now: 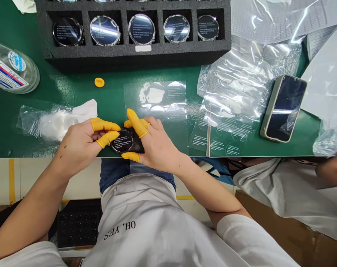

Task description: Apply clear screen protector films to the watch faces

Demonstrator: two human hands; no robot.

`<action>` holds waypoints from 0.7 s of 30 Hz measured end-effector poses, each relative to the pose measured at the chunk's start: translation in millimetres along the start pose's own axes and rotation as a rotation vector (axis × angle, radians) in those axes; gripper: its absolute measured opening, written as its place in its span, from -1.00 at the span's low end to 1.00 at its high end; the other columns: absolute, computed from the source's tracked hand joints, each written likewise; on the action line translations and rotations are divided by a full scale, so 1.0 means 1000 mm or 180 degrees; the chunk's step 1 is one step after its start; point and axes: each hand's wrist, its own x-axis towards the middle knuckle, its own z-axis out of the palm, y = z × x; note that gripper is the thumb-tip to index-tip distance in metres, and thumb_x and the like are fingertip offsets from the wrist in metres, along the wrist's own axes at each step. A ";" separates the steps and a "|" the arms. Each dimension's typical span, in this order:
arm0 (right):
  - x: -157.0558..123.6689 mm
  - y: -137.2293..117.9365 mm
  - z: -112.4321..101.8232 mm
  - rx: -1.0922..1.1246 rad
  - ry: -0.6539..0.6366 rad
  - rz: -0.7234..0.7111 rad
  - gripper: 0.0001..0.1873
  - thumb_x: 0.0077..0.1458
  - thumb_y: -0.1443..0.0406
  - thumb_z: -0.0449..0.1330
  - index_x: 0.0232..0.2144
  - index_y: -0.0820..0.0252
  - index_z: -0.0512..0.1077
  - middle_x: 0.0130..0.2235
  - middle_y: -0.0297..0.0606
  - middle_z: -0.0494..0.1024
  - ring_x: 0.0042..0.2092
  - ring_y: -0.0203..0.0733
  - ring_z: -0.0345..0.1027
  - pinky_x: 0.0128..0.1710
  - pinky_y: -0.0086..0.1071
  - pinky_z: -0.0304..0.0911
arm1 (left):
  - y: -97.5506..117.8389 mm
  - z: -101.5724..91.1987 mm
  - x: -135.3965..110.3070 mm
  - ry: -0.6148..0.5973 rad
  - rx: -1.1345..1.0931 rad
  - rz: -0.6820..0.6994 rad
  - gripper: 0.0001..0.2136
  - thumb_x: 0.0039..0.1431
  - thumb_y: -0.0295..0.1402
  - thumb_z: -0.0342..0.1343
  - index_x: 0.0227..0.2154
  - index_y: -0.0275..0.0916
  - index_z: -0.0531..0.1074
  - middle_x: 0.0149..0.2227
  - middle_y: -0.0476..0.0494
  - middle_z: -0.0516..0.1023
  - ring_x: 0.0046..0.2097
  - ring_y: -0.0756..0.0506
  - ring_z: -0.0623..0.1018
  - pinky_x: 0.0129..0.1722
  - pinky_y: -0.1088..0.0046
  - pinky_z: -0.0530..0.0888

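Observation:
Both hands meet at the near edge of the green table point(74, 89). A round black watch body point(123, 141) with a printed film on its face sits between them. My left hand point(79, 142), with yellow finger cots, pinches the film on its left rim. My right hand point(150, 142), also in yellow cots, grips the watch body from the right and from below. A clear sticker sheet point(157, 98) lies just beyond my hands.
A black foam tray point(135, 52) with several round watch faces stands at the back. A loose yellow cot point(99, 82), a plastic bottle point(11, 72), a bagged white cloth point(56, 122), more film sheets point(226, 126), a phone point(283, 107) lie around. Another person's sleeve point(296, 193) is at right.

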 end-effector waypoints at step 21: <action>0.002 -0.004 -0.001 0.0036 -0.0036 0.0101 -0.19 0.33 -0.13 0.03 0.34 0.35 0.16 0.08 0.04 0.51 0.09 0.09 0.20 0.01 -0.01 0.20 | -0.055 0.039 -0.051 0.1851 0.2355 0.2859 -0.73 0.34 -0.08 0.10 -0.23 -0.11 0.60 0.04 -0.30 0.51 0.10 -0.22 0.48 0.01 0.23 0.43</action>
